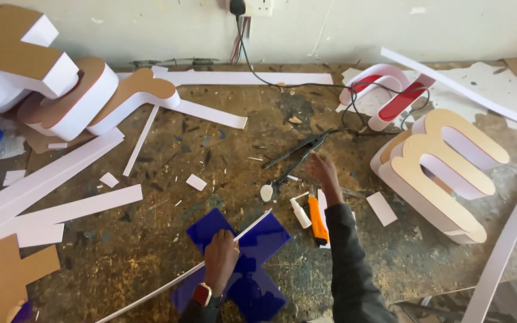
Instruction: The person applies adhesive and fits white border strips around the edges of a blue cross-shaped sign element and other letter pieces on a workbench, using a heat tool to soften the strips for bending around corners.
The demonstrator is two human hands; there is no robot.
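My left hand [220,258] presses down on a blue cross-shaped acrylic piece [258,239] and holds a long thin white strip [169,284] that runs diagonally across it. My right hand [323,171] reaches forward over the table, fingers apart, close to a black tool [297,152] with long handles. Just beneath my right forearm lie an orange utility knife [317,220] and a small white glue bottle [300,213]. A smartwatch sits on my left wrist.
White-edged sign letters with tan faces stand at the right [444,173] and upper left [67,96]. A red and white letter [390,96] lies by a black cable [282,81]. White strips [61,179] and a brown cardboard cross [7,275] cover the left side.
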